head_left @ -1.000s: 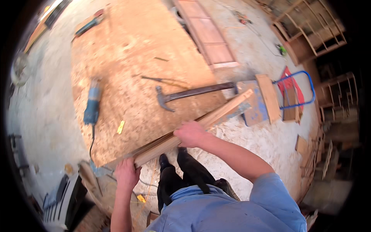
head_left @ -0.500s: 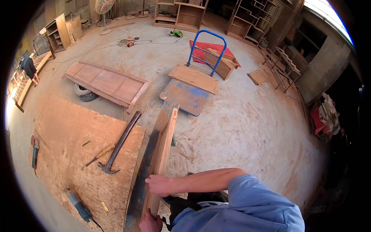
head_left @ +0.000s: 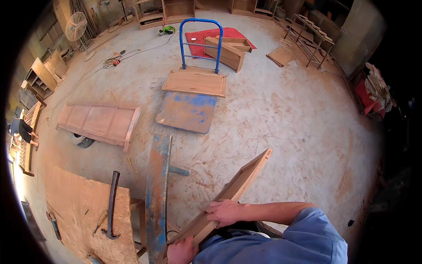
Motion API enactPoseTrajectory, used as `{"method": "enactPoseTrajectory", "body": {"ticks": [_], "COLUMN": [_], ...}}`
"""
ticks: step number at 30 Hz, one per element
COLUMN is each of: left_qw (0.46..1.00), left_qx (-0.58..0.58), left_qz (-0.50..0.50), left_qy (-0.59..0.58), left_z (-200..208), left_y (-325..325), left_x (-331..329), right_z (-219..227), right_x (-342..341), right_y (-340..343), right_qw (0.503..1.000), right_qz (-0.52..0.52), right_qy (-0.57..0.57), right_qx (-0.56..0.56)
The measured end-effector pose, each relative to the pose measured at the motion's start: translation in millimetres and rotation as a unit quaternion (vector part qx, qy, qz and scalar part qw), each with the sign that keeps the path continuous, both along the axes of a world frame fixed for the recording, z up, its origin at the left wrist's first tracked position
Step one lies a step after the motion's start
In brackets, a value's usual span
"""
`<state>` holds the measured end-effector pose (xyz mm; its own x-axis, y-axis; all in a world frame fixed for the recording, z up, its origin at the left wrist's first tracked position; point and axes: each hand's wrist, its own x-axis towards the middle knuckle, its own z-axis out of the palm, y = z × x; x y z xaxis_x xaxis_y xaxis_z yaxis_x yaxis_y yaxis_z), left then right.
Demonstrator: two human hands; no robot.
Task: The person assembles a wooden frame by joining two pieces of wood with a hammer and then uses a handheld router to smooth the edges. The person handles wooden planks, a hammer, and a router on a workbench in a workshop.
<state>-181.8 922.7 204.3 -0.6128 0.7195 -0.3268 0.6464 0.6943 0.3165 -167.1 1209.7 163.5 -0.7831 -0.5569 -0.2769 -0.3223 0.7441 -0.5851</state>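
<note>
Both my hands are closed on a framed wooden panel (head_left: 246, 178), which stands on edge and slants from the lower left up to the right. My right hand (head_left: 224, 212) grips its upper edge about midway. Closer to me, my left hand (head_left: 182, 251) holds the near end, partly cut off by the lower edge of the picture. Left of the panel runs a worn blue beam (head_left: 157, 193) with rusty patches; the panel's near end overlaps it in view. A claw hammer (head_left: 113, 204) and a chisel-like tool (head_left: 100, 222) lie on the plywood board (head_left: 72, 193) farther left.
A blue-handled platform cart (head_left: 187, 112) carries a wooden panel (head_left: 195, 83). Another panel (head_left: 99, 122) rests on a tyre (head_left: 81, 141). Drawers (head_left: 226, 53) lie on red cloth. A power tool (head_left: 53, 224) sits at the plywood's left edge. A person (head_left: 23, 129) bends at far left.
The panel has come off the blue beam and swung to the right, with both my hands still on it. My view has shifted, so the board and hammer appear lower and farther left.
</note>
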Motion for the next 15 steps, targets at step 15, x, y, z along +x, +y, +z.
{"method": "enactPoseTrajectory", "body": {"ticks": [15], "left_qw": [0.938], "left_qx": [-0.111], "left_qz": [-0.315], "left_qy": [-0.088], "left_z": [10.5], "left_y": [340.2], "left_x": [-242.3], "right_z": [-76.4], "right_x": [44.5], "right_y": [344.8], "right_qw": [0.938], "right_qz": [-0.337], "right_qy": [-0.06], "right_qx": [0.06]}}
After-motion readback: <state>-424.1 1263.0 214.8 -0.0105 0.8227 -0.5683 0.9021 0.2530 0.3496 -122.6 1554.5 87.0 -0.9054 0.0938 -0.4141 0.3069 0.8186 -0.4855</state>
